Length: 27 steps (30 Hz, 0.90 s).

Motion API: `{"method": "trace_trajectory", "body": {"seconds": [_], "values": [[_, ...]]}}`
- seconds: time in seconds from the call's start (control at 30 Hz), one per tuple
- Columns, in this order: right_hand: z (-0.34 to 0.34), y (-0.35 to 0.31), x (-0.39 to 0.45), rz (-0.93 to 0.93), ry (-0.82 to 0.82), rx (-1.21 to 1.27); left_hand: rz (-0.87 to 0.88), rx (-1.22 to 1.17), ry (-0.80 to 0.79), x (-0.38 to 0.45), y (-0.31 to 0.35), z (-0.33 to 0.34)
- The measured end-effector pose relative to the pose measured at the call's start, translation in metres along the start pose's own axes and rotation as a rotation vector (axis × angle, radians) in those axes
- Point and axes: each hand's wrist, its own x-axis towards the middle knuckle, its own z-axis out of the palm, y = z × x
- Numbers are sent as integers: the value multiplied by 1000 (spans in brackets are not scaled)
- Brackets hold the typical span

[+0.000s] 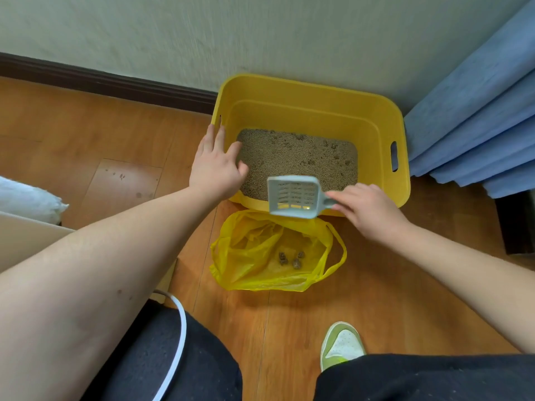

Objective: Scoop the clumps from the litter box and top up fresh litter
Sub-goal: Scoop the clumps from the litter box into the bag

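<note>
— What's on the floor by the wall?
— A yellow litter box [312, 111] holding tan litter [295, 160], with darker clumps [333, 147] toward its far right side.

— And the hands?
— The left hand [215, 166] rests on the box's near-left rim, fingers spread and fairly straight. The right hand [366, 209] pinches the handle of a pale grey slotted scoop [292, 196], held over the box's near edge.

— Anything below it?
— An open yellow plastic bag [260, 256] on the wooden floor [86, 134], with a few clumps in the bag [291, 259]. A green-and-white shoe [341, 344] is nearer.
</note>
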Motion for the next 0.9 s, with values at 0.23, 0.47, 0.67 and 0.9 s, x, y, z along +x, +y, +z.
{"method": "trace_trajectory", "body": {"seconds": [0.23,0.47,0.67,0.9], "values": [[-30,57,20,371,-76,-7,56,86,-53,0,-1,0],[-26,85,41,405,-354,-551,186,118,-25,0,-2,0],[-12,78,56,369,-516,-735,175,129,-4,0,-2,3],[-10,98,80,489,-711,-509,187,149,-7,1,-4,6]]}}
